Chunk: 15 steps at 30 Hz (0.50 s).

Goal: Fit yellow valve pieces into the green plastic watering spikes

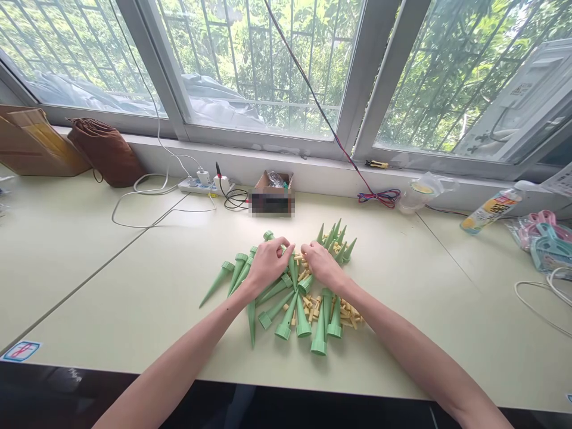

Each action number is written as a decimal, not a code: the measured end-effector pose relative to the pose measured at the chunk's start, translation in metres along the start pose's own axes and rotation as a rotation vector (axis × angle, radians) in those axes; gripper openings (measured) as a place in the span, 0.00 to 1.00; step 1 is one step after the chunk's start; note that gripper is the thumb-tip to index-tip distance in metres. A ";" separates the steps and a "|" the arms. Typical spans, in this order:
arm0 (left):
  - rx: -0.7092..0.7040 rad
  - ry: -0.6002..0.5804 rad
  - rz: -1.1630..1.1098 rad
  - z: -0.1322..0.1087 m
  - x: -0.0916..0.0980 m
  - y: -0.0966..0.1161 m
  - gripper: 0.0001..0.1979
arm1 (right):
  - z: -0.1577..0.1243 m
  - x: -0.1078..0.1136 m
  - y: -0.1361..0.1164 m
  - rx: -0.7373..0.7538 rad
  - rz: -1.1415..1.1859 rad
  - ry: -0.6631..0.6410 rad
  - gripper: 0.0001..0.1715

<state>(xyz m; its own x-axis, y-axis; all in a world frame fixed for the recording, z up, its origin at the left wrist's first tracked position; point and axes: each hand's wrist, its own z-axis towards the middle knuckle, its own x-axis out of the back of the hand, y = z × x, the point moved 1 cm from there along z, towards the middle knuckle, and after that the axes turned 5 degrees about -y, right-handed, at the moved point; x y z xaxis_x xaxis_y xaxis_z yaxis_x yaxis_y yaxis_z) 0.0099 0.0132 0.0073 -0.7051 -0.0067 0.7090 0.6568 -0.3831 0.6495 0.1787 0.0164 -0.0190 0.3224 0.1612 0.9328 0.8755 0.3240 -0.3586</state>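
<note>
A heap of green cone-shaped plastic spikes (286, 310) lies on the pale table (134, 286), mixed with several small yellow plastic pieces (346, 313). My left hand (267, 264) rests on the heap with its fingers pinched on the top of one green spike (292, 271). Just to its right, my right hand (320, 264) has its fingers curled over the yellow pieces; what it holds is hidden. More green spikes (337, 241) point upward behind the right hand.
A small open cardboard box (272, 189), a power strip (199, 186) with white cables and a brown pouch (105, 152) sit along the window sill. Red and blue wires (379, 196), a plastic bag (420, 192), a tube (489, 211) and pastel clips (547, 241) lie at the right.
</note>
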 end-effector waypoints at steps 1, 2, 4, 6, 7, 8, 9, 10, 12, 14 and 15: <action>0.000 0.003 0.000 0.000 0.000 0.000 0.14 | 0.000 0.000 0.000 -0.004 0.000 -0.001 0.09; 0.000 0.004 0.000 0.000 -0.001 -0.001 0.14 | 0.000 0.000 0.000 -0.009 -0.001 -0.002 0.09; 0.001 0.007 0.000 0.000 -0.001 -0.001 0.14 | 0.000 0.000 0.000 -0.017 -0.005 -0.005 0.09; 0.002 0.009 0.000 0.001 -0.001 -0.001 0.14 | -0.001 0.000 -0.001 -0.023 -0.015 -0.007 0.09; 0.002 0.009 0.000 0.001 -0.001 -0.001 0.14 | -0.001 0.001 -0.002 -0.025 -0.021 -0.007 0.09; 0.002 0.010 0.001 0.001 -0.001 -0.001 0.14 | -0.001 0.001 -0.002 -0.027 -0.029 -0.008 0.09; 0.003 0.010 0.001 0.000 -0.001 -0.001 0.14 | -0.001 0.001 -0.002 -0.029 -0.039 -0.010 0.10; 0.005 0.009 0.002 0.000 -0.001 -0.001 0.14 | -0.001 0.001 -0.003 -0.031 -0.051 -0.011 0.10; 0.010 0.006 0.006 0.000 -0.001 -0.001 0.13 | 0.000 0.001 -0.003 -0.033 -0.078 -0.014 0.09; 0.012 0.003 0.011 0.000 -0.002 -0.001 0.13 | 0.001 0.001 -0.003 -0.030 -0.099 -0.008 0.08; 0.011 0.003 0.014 0.000 -0.002 -0.001 0.13 | 0.001 0.001 -0.003 -0.029 -0.103 -0.004 0.07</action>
<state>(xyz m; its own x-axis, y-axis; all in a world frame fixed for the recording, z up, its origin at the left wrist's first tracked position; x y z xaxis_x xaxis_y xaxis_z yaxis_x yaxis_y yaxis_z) 0.0104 0.0139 0.0055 -0.6966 -0.0146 0.7173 0.6696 -0.3725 0.6426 0.1764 0.0166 -0.0167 0.2290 0.1323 0.9644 0.9138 0.3120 -0.2598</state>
